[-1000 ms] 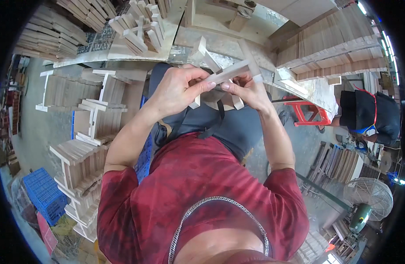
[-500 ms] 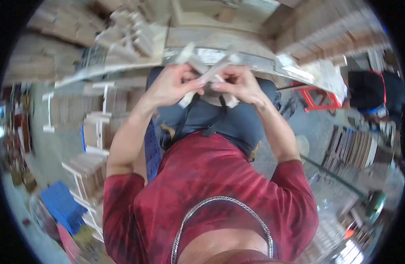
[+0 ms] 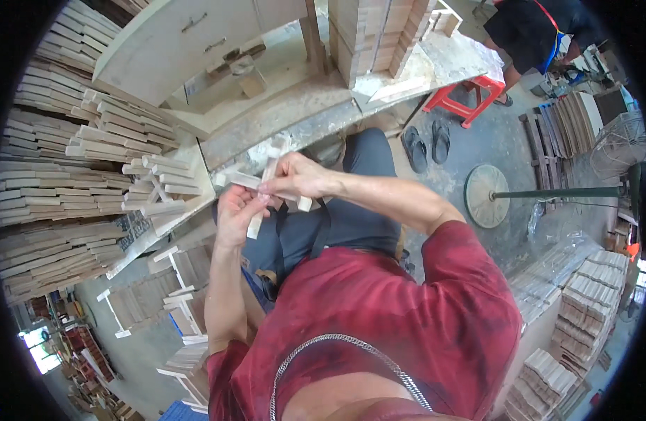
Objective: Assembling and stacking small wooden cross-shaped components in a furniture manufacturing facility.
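Observation:
Over my lap, at the edge of the workbench (image 3: 239,144), I hold a crossed wooden frame (image 3: 255,226) of pale strips, roughly X-shaped. My left hand (image 3: 239,212) pinches it from the lower left with thumb and fingers. My right hand (image 3: 302,175) grips it from the right, with fingers curled round a strip near the crossing. The two hands nearly meet there, and the fingers hide the joint. Left of them on the bench lies a pile of similar crossed wooden pieces (image 3: 170,184).
Stacks of wooden strips (image 3: 46,189) fill the left side. Tall wooden blocks (image 3: 379,38) stand on the bench at the back. A red stool (image 3: 470,102), black slippers (image 3: 414,149) and a round-based stand (image 3: 481,196) are to the right. Another person (image 3: 540,28) is at far right.
My view has swung round, so bench, stool and wood stacks sit differently in it. Both hands, still on the wooden frame, appear further left and lower, and the frame is turned.

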`<action>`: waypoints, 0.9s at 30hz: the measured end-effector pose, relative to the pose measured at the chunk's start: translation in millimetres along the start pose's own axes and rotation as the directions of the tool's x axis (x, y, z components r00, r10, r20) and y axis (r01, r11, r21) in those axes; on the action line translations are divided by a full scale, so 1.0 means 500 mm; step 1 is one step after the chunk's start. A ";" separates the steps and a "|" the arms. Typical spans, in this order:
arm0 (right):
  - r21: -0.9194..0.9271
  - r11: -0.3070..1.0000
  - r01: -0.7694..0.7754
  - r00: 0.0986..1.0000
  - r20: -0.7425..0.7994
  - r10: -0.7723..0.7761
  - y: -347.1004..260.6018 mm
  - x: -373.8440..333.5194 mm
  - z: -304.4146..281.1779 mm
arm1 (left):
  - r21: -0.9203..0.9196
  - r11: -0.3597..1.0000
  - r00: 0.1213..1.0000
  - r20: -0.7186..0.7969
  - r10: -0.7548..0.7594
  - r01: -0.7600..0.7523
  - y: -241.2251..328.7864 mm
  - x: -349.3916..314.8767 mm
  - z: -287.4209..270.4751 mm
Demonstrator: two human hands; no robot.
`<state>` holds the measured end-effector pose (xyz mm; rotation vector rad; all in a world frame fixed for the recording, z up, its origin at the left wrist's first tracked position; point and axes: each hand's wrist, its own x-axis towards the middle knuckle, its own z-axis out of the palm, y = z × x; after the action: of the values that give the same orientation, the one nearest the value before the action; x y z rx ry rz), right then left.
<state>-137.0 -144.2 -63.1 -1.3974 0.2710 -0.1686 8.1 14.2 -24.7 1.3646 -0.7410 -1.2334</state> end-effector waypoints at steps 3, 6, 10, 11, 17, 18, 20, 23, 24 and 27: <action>-0.064 0.995 0.073 0.997 0.000 -0.073 -0.028 -0.015 -0.001 | -0.121 0.992 0.999 0.043 -0.029 0.034 -0.011 0.004 -0.001; -0.204 0.975 -0.084 0.993 0.061 0.098 -0.034 -0.006 -0.030 | -0.037 0.997 0.997 -0.041 0.065 -0.067 -0.008 0.002 0.008; -0.096 0.988 -0.125 0.990 -0.078 0.117 -0.081 -0.009 -0.016 | 0.198 0.970 0.981 -0.106 0.161 -0.138 -0.007 0.001 0.012; -0.095 0.995 -0.014 0.986 -0.167 -0.002 -0.068 -0.007 -0.005 | 0.187 0.974 0.977 -0.142 0.159 -0.131 -0.004 0.000 0.022; 0.056 0.998 -0.020 0.966 -0.257 0.034 -0.044 -0.005 0.008 | 0.380 0.924 0.987 -0.132 0.096 -0.039 -0.011 0.023 0.028; -0.032 0.985 -0.172 0.959 -0.232 0.160 -0.043 0.001 -0.003 | 0.199 0.980 0.994 -0.107 0.024 -0.003 -0.023 0.025 0.020; -0.085 0.961 -0.264 0.949 -0.200 0.243 -0.044 0.028 -0.028 | -0.071 0.996 0.998 -0.040 0.044 -0.047 -0.042 0.043 0.000; 0.092 0.995 0.048 0.995 -0.094 -0.039 -0.066 0.030 -0.060 | -0.247 0.968 0.996 -0.084 0.016 -0.037 0.012 0.036 -0.047; -0.029 0.998 0.056 0.987 -0.152 -0.060 -0.078 0.023 -0.060 | -0.273 0.957 0.991 -0.119 0.067 -0.097 0.024 0.020 -0.071; -0.352 0.929 0.118 0.963 -0.187 -0.193 -0.098 0.006 -0.060 | -0.326 0.919 0.964 -0.213 0.158 -0.223 0.063 -0.010 -0.090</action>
<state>-140.6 -181.4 -19.6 -1.7468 0.3841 -0.4264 56.0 26.1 0.1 1.0680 -0.4859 -1.0110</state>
